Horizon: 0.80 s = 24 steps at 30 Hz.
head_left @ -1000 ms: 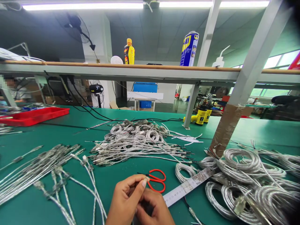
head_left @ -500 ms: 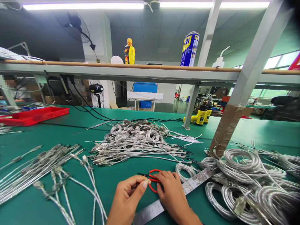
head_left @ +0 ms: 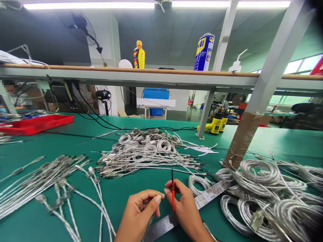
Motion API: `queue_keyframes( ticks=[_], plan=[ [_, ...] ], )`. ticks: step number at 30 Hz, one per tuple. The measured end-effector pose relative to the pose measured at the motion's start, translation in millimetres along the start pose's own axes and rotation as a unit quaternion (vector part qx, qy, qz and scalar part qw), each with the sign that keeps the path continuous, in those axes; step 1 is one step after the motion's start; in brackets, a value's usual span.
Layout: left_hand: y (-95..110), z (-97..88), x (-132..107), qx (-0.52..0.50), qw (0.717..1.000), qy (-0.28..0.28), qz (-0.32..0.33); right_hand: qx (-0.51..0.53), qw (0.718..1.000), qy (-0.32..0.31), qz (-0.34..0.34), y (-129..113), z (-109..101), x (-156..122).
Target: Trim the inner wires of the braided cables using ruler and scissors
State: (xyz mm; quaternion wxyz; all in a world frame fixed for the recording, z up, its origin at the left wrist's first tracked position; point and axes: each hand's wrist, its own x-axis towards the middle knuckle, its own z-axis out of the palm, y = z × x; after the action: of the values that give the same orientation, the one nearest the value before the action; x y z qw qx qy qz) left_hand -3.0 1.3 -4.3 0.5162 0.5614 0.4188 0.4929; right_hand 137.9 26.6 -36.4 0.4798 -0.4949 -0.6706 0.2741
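My right hand [head_left: 185,210] is shut on red-handled snips [head_left: 173,191], which stand upright and narrow between thumb and fingers. My left hand [head_left: 137,215] pinches a small wire end [head_left: 159,195], too small to make out clearly, just left of the snips. The hands are close but apart. Under my right hand lies a steel ruler [head_left: 212,194]. A small coil of braided silver cable [head_left: 198,185] sits beyond it. Larger coils [head_left: 259,171] are heaped to the right, a tangled pile [head_left: 143,151] lies ahead, and straight cable bundles [head_left: 42,178] lie to the left.
The green bench mat [head_left: 121,126] carries a red plastic tray [head_left: 37,124] at far left, near a seated co-worker [head_left: 15,95]. A tape-wrapped pillar [head_left: 243,139] rises at right. Yellow tools [head_left: 215,126] stand beyond, and a shelf overhead holds a WD-40 can [head_left: 204,52].
My right hand has lifted the red-handled snips off the mat and now holds them upright. The hands have drawn slightly apart. The ruler and cable piles stay in place.
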Motion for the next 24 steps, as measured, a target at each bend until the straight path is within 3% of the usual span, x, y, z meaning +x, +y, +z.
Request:
queue_keyframes(
  ticks=[2, 8, 15, 24],
  plan=[
    [0.4, -0.2, -0.2, -0.004, 1.000, -0.010, -0.012, 0.039, 0.999, -0.027, 0.000, -3.0, 0.1, -1.5],
    [5.3, -3.0, 0.0, 0.016, 1.000, -0.010, 0.001, 0.012, 0.997, -0.073, -0.011, -18.1, -4.5, -5.0],
    [7.9, -2.6, -4.1, 0.030, 0.999, 0.027, 0.022, -0.086, 0.992, -0.092, -0.012, -25.1, -10.3, -10.0],
    [-1.1, -3.5, -1.1, 0.030, 0.998, -0.001, 0.051, -0.179, 0.977, -0.108, -0.037, -23.2, -9.6, -12.0]
  ],
)
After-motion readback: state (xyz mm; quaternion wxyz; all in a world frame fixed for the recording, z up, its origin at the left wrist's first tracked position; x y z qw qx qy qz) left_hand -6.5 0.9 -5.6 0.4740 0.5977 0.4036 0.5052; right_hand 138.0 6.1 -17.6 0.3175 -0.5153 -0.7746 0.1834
